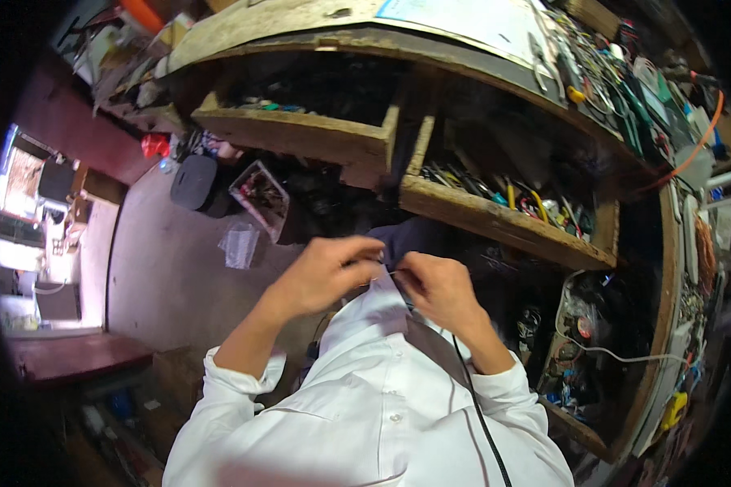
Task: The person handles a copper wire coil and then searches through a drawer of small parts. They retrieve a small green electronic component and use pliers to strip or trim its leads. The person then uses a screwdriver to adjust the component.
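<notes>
White shirt fabric is drawn up below the bench's front edge, where left hand and right hand fingers are pinched shut on a thin wire, held close for fine work.

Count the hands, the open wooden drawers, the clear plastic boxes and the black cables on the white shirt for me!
Hands: 2, left hand and right hand, pinching something tiny between them
Open wooden drawers: 2, left drawer and right drawer
Clear plastic box: 1
Black cable on the white shirt: 1
Total: 6
</notes>
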`<move>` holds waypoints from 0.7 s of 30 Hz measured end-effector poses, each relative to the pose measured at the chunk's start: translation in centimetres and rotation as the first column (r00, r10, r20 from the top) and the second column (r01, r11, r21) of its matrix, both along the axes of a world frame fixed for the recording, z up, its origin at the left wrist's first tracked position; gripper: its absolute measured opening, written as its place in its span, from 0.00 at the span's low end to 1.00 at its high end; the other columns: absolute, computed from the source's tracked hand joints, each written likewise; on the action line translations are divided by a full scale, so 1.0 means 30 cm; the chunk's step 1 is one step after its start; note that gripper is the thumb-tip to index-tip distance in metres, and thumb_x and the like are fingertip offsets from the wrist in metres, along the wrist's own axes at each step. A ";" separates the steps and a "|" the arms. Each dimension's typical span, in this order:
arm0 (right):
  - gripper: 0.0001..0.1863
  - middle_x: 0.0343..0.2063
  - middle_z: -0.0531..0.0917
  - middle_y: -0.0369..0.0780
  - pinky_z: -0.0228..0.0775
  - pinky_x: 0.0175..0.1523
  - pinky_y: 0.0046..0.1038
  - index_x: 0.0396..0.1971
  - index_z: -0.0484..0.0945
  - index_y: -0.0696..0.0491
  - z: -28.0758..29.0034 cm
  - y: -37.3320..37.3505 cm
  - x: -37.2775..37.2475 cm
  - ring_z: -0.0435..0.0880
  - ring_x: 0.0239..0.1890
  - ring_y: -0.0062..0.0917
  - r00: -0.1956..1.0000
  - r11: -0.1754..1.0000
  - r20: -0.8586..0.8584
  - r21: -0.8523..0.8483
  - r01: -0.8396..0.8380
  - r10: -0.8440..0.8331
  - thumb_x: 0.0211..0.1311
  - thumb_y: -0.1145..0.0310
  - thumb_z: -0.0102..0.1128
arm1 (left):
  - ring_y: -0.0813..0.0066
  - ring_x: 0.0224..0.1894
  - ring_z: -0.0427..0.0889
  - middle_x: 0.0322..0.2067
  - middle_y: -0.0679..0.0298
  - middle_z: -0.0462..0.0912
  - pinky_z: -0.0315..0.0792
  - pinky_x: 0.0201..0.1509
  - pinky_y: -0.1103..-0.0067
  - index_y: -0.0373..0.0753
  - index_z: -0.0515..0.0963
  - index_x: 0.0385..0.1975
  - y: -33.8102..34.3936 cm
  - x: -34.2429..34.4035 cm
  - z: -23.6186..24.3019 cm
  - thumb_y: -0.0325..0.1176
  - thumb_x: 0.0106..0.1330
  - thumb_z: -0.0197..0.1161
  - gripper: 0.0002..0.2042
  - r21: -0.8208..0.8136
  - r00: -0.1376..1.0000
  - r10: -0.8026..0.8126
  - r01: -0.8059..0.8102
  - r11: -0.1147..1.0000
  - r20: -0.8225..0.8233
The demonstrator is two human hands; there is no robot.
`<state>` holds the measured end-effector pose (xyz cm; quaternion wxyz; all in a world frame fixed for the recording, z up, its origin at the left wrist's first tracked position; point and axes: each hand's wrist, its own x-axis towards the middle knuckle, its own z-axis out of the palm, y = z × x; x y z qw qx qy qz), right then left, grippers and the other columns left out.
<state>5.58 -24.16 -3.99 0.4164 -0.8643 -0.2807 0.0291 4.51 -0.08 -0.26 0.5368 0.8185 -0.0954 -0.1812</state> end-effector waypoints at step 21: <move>0.08 0.26 0.80 0.47 0.72 0.34 0.36 0.35 0.77 0.59 0.147 -0.072 0.085 0.81 0.28 0.42 0.993 0.934 -0.036 0.346 -0.090 0.109 0.72 0.69 0.61 | 0.87 0.12 0.50 0.13 0.75 0.59 0.44 0.13 0.83 0.39 0.71 0.32 0.074 -0.046 0.131 0.43 0.83 0.51 0.17 -0.885 0.957 0.275 -0.208 0.417 -0.096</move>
